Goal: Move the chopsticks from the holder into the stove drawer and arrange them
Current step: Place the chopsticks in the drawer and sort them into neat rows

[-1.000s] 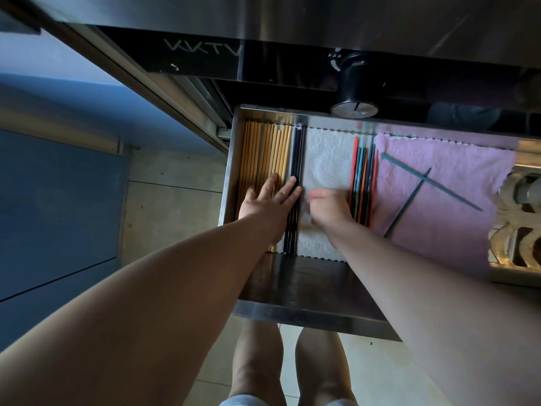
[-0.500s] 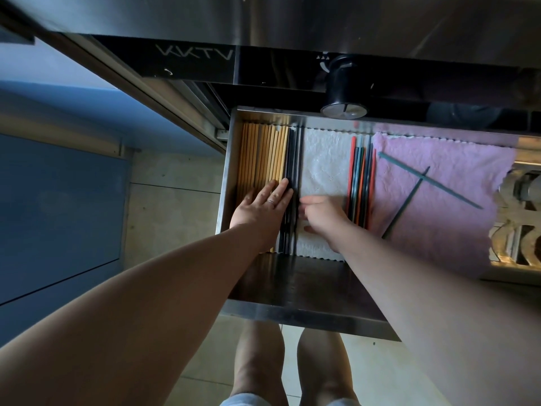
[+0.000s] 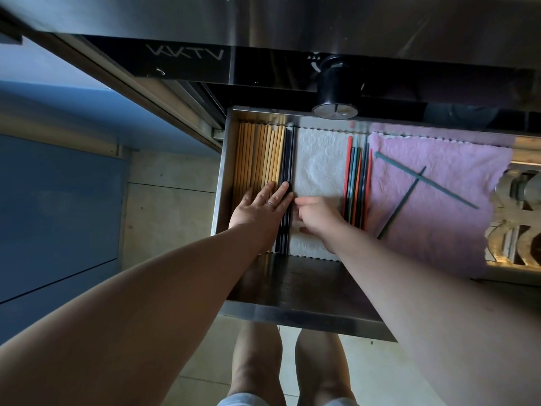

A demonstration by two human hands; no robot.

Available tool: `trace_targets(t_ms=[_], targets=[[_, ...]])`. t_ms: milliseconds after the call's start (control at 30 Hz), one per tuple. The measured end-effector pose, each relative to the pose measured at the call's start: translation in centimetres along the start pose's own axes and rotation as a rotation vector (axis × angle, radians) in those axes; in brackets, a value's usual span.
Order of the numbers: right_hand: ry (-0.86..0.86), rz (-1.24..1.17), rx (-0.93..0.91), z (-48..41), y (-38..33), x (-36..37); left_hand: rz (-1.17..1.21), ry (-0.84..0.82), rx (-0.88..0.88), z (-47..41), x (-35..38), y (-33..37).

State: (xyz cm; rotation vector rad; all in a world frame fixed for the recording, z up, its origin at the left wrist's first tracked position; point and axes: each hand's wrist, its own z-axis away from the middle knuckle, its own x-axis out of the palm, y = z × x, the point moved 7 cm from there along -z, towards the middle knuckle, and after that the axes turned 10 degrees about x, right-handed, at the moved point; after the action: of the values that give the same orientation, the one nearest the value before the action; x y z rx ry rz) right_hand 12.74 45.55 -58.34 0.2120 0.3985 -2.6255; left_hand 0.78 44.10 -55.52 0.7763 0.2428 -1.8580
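The person leans forward with both bare arms stretched toward twelve o'clock. The bare left forearm (image 3: 146,303) comes in from seven o'clock, and the left hand (image 3: 257,209) lies palm down with its fingers (image 3: 282,194) straight, close together and pointing to about one o'clock. The bare right forearm (image 3: 424,303) enters from five o'clock. The right hand (image 3: 319,221) sits just beside the left, knuckles up and fingers bent toward nine o'clock. I cannot tell whether it pinches anything. Two bare legs (image 3: 257,367) stand at six o'clock.
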Motion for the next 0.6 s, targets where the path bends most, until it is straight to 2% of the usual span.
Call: trace_targets(t_ms=[133, 233, 367, 467, 533, 600], targets=[[0.101, -0.011, -0.037, 0.2, 0.5, -2.7, -0.009, 0.044, 0.024, -0.2, -0.8, 1.1], [0.222, 0.007, -0.097, 0.5, 0.9, -5.7, 0.072, 0.107, 0.035, -0.8, -1.6, 2.5], [0.319, -0.001, -0.145, 0.7, 2.3, -9.9, 0.29, 0.291, -0.005, -2.1, -4.0, 4.9], [0.394, 0.022, -0.156, 0.7, 3.6, -12.8, 0.522, 0.293, -0.049, -3.6, -4.9, 6.9], [0.439, 0.064, -0.161, 0.7, 4.3, -14.2, 0.768, 0.289, -0.128, -4.7, -5.0, 7.8], [0.468, 0.124, -0.16, 0.5, 4.8, -15.2, 0.878, 0.316, -0.221, -5.7, -5.0, 8.6]])
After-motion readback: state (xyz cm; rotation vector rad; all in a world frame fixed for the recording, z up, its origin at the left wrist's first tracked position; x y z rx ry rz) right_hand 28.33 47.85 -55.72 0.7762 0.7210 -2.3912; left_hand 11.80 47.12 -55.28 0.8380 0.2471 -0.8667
